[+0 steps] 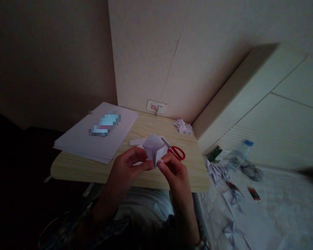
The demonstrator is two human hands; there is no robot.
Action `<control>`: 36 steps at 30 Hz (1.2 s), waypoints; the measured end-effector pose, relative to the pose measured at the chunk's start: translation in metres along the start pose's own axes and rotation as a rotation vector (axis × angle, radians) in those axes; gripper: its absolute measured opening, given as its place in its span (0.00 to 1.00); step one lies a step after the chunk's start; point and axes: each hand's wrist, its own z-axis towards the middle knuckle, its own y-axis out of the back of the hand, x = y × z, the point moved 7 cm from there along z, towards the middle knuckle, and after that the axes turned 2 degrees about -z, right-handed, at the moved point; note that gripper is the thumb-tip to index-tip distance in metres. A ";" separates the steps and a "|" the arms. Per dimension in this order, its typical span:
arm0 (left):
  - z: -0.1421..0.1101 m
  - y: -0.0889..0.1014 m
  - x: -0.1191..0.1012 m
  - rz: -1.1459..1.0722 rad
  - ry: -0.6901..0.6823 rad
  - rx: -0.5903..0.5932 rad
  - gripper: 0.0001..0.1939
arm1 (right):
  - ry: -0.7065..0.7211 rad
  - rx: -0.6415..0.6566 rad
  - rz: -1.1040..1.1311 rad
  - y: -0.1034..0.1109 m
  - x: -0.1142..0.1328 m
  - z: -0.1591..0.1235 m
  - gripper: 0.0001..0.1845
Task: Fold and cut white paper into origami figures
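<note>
Between my two hands is a folded piece of white paper (pixel 154 147), its flaps spread into an open, pocket-like shape. My left hand (pixel 131 161) pinches its lower left side between thumb and fingers. At the lower right, my right hand (pixel 173 168) pinches the other side the same way. Just behind the folded paper lie scissors (pixel 177 152) with red handles, their blades pointing toward the wall. White paper strips (pixel 137 142) rest on the table left of the fold, partly hidden by it.
A stack of white paper (pixel 78 133) with a blurred-out phone (pixel 106 124) on top covers the table's left side. Folded paper pieces (pixel 183 127) sit at the back right corner. A wall socket (pixel 156 107) is behind. Right, a bed (pixel 297 194) holds a bottle (pixel 246 148) and more folded paper (pixel 219 172).
</note>
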 end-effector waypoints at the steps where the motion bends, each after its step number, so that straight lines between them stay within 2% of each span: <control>1: 0.000 0.000 -0.001 -0.002 -0.007 0.002 0.10 | -0.007 0.005 0.014 0.000 -0.001 0.000 0.09; 12: -0.005 0.001 -0.004 0.047 -0.037 -0.041 0.11 | 0.014 -0.024 0.006 0.001 0.001 -0.001 0.10; 21: -0.003 -0.003 -0.004 -0.009 -0.048 -0.035 0.10 | 0.152 -0.142 -0.218 0.000 0.012 -0.005 0.09; 27: -0.005 -0.002 -0.003 -0.003 -0.059 -0.070 0.10 | 0.066 -0.044 -0.102 -0.002 0.006 0.000 0.09; 31: -0.006 -0.003 -0.001 0.017 -0.060 -0.052 0.09 | 0.049 -0.064 -0.117 0.001 0.005 0.000 0.10; 36: -0.003 -0.002 -0.003 0.046 -0.077 -0.020 0.08 | 0.097 -0.096 -0.204 0.002 0.007 -0.003 0.11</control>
